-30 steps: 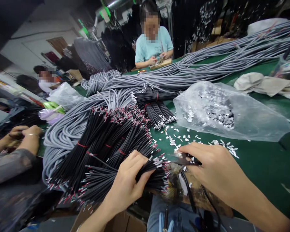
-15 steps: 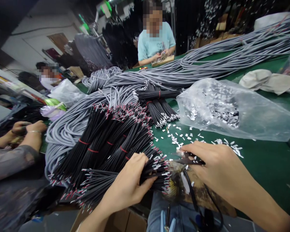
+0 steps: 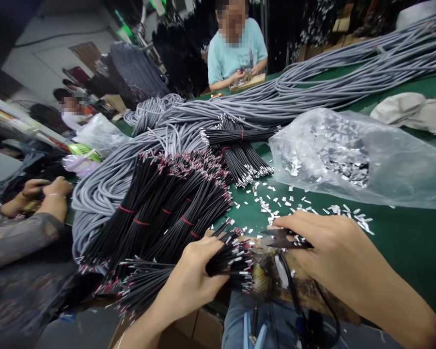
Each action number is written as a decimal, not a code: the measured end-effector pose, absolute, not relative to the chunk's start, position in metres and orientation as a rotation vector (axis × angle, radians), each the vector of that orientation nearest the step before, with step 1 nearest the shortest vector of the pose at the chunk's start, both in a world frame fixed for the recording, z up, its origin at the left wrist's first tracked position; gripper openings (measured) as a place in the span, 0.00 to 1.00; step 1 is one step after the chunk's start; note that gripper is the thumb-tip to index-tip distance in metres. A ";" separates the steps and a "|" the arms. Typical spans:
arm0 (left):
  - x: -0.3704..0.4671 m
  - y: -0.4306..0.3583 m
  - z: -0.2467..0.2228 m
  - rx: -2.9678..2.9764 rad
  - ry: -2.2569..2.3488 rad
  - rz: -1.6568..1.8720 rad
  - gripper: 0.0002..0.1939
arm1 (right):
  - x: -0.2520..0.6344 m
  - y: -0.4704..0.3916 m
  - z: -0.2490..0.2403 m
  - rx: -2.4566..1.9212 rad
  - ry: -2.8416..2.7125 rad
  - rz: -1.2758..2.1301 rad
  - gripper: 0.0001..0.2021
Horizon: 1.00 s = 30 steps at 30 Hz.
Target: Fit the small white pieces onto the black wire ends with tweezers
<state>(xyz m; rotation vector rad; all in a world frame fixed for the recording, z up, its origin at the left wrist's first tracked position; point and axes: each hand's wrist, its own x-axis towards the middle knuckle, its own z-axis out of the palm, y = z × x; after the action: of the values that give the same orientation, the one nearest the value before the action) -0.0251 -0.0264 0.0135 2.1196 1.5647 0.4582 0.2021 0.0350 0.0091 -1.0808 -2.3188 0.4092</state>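
My left hand (image 3: pixel 196 271) is closed round a bundle of black cables (image 3: pixel 150 278), whose stripped ends with white and red wires fan out to its right. My right hand (image 3: pixel 312 237) grips dark scissors (image 3: pixel 285 240), blades pointing left towards the wire ends. Small silvery-white pieces (image 3: pixel 267 206) lie scattered on the green table beyond my right hand. Beneath the scissors is a worn wooden board (image 3: pixel 312 295) with a dark cord near it. More black bundles tied with red bands (image 3: pixel 167 213) lie beyond my left hand.
Long grey cables (image 3: pixel 240 109) run across the green table (image 3: pixel 396 232). A clear plastic bag (image 3: pixel 396 169) of silvery pieces lies at the right, near a pale cloth (image 3: pixel 407 111). A person in light blue (image 3: pixel 221 58) sits opposite; another person's hands (image 3: pixel 56 194) are at the left.
The view has shifted slightly, so the table items appear a little displaced. My left hand still holds the bundle and my right hand still holds the scissors.
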 end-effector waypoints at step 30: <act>-0.033 -0.025 0.016 2.258 1.335 0.382 0.09 | 0.200 0.037 0.007 -1.073 -2.421 0.366 0.07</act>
<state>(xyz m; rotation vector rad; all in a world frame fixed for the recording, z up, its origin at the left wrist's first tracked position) -0.0331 -0.0249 0.0162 2.2577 1.3350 0.3824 0.1996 0.0365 0.0067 -1.0733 -2.4212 0.3660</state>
